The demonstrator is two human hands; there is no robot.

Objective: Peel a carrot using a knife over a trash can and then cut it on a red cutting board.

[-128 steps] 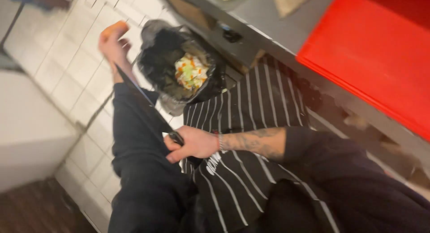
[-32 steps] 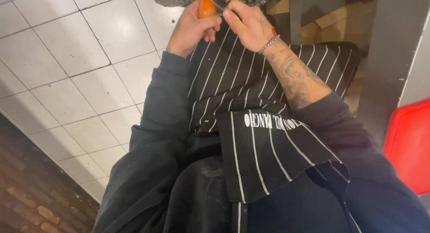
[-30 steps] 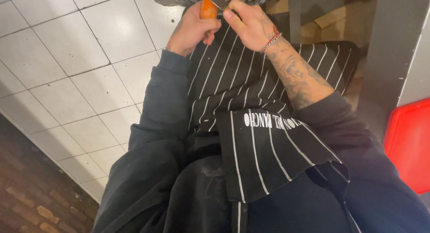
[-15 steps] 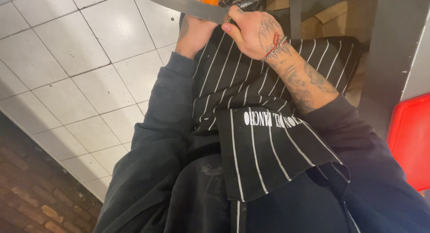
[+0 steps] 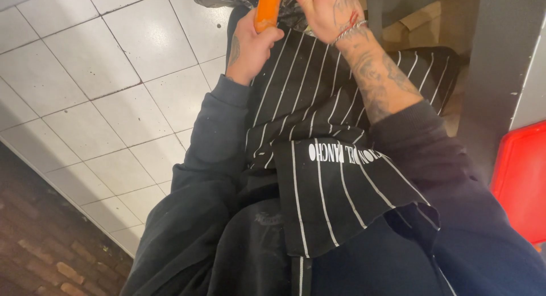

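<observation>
The left hand point(image 5: 250, 48) grips 1 carrot point(image 5: 267, 10); the right hand point(image 5: 327, 11) grip is unclear.

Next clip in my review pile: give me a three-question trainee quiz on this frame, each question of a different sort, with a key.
1. True or false: the left hand grips the orange carrot.
2. Multiple choice: what does the person wear over the dark sweatshirt? A) a plain white coat B) a black apron with white stripes C) a yellow vest
3. Fill in: the floor under the person is laid with white ____.

Key:
1. True; the fingers wrap the carrot's lower end.
2. B, the striped apron.
3. Tiles.

The right hand sits at the carrot's top, cut off by the frame edge, so what it holds cannot be told.
</observation>
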